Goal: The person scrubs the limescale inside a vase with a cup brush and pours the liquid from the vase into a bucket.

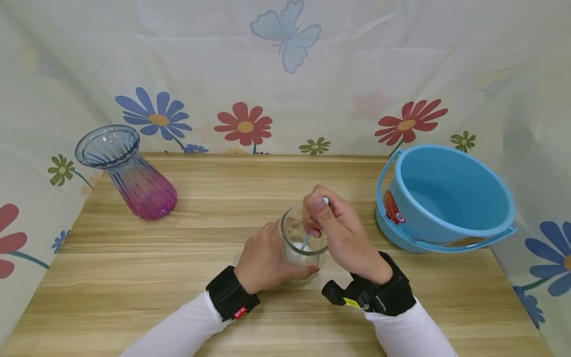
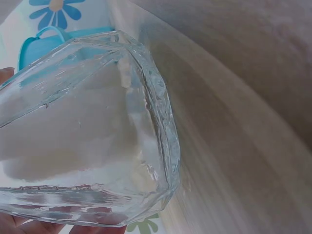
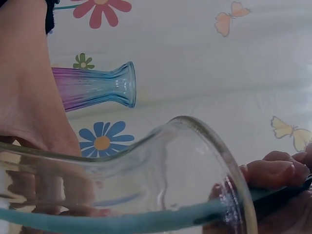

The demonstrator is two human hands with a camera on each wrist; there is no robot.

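A clear glass vase (image 1: 308,252) with a flared rim and faceted lower body stands in the middle of the table, tilted slightly in the head view. Its side is wrapped by my left hand (image 1: 266,259), thumb toward me. Over the mouth, my right hand (image 1: 342,232) grips the light-blue handle (image 3: 122,223) of a cup brush, the tip poking out above the fist. The handle runs down inside the glass. A white, sponge-like head (image 2: 73,131) fills much of the lower glass in the left wrist view.
A ribbed blue-to-pink glass vase (image 1: 144,186) stands at the back left. On the right sits a light-blue bucket (image 1: 446,218) with its handle hanging down in front. A flowered curtain (image 1: 339,74) closes off the back and sides of the wooden table (image 1: 214,198).
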